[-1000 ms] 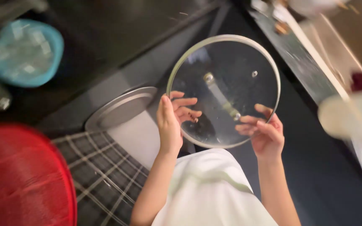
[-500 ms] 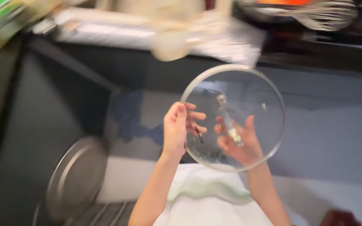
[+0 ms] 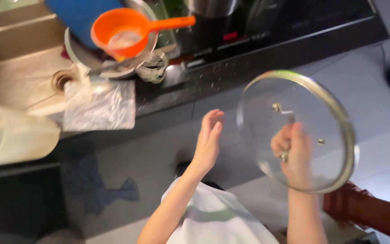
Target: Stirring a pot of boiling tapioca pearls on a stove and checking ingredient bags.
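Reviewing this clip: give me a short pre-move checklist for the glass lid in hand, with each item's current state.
1. Right hand grips the handle of the round glass lid with metal rim: ok.
2. Left hand off the lid, open, beside it: ok.
3. Lid held in the air, clear of the dark speckled countertop: ok.
4. Firmness of grip: cannot tell, hand blurred.
5. Orange plastic ladle rests in a bowl, apart from the lid: ok.
6. Lid wet or dry: cannot tell.
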